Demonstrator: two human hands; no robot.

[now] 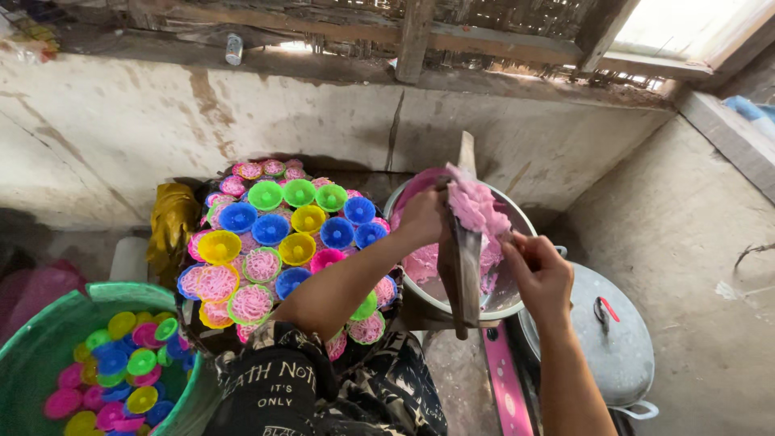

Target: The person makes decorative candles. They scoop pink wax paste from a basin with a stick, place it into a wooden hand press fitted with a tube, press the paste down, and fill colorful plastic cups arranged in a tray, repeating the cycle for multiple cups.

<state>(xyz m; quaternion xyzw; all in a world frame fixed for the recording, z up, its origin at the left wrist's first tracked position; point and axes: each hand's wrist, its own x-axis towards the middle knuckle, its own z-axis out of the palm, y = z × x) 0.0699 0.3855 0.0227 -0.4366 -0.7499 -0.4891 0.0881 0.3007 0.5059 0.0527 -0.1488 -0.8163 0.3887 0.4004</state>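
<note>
My left hand (421, 216) grips the top of a dark wooden paddle-like tool (458, 266) that stands upright over a metal bowl (517, 300). Pink dough (476, 208) clings to the tool's upper end and lines the bowl. My right hand (539, 270) reaches in from the right, fingers curled against the dough on the tool's edge. Left of the bowl sits a round tray (190, 311) piled with small coloured plastic moulds (270, 228), some filled with pink noodle nests (251, 303).
A green tub (48, 339) at the lower left holds several loose coloured moulds. A metal lidded pot (622, 343) stands at the lower right. A yellow cloth (171, 222) hangs behind the tray. A concrete wall and ledge close the back.
</note>
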